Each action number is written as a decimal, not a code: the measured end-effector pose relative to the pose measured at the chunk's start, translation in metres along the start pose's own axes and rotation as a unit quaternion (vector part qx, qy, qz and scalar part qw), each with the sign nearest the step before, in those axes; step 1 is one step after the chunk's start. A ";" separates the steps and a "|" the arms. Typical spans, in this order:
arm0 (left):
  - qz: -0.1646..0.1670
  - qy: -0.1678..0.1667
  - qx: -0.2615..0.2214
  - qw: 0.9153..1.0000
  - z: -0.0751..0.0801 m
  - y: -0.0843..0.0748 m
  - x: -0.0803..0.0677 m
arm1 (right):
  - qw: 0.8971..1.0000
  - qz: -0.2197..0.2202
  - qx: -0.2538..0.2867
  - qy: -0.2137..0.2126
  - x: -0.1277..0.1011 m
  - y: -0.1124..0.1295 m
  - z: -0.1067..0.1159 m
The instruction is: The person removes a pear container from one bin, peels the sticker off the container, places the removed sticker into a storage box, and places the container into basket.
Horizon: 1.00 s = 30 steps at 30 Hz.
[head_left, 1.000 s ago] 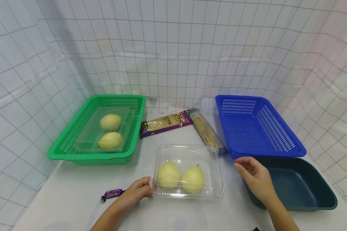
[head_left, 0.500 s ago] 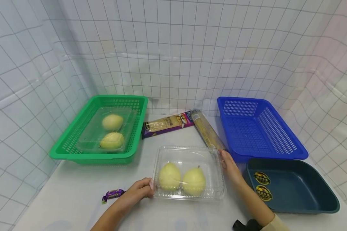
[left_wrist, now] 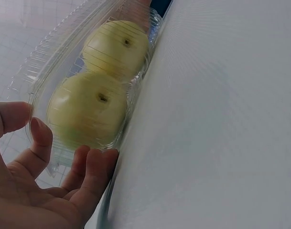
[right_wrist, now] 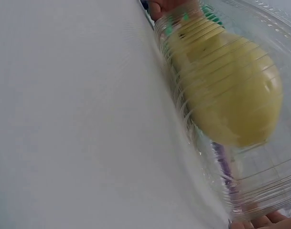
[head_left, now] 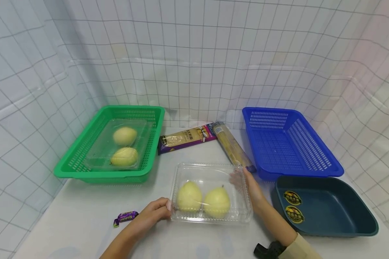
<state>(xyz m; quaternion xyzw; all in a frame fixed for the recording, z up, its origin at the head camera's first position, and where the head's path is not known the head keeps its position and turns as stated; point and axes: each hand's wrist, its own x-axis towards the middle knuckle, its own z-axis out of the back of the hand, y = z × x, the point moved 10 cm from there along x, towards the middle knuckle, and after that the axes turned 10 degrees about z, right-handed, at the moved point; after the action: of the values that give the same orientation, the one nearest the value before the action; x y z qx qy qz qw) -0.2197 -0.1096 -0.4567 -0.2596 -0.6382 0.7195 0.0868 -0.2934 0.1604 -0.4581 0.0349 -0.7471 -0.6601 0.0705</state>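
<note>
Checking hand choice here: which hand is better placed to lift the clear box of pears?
Neither alone, probably both. The left hand holds the left end of the clear box; the right hand touches its right end. The box is wide, so a two-handed lift looks steadier.

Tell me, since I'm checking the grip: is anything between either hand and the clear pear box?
Nothing visible. The left hand holds the near-left corner of the pear box, and the right hand is at its right edge. The candy lies left of the left hand, out of the way.
</note>
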 end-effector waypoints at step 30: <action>-0.064 0.059 -0.201 0.976 0.017 -0.021 -0.010 | 0.992 -0.050 0.079 0.079 -0.013 0.020 -0.008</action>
<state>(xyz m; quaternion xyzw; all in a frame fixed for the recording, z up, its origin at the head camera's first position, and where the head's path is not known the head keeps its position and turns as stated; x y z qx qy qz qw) -0.2235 -0.1261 -0.4332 -0.2722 -0.7789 0.5529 0.1163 -0.2784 0.1571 -0.4382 0.1303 -0.7864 -0.5966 0.0933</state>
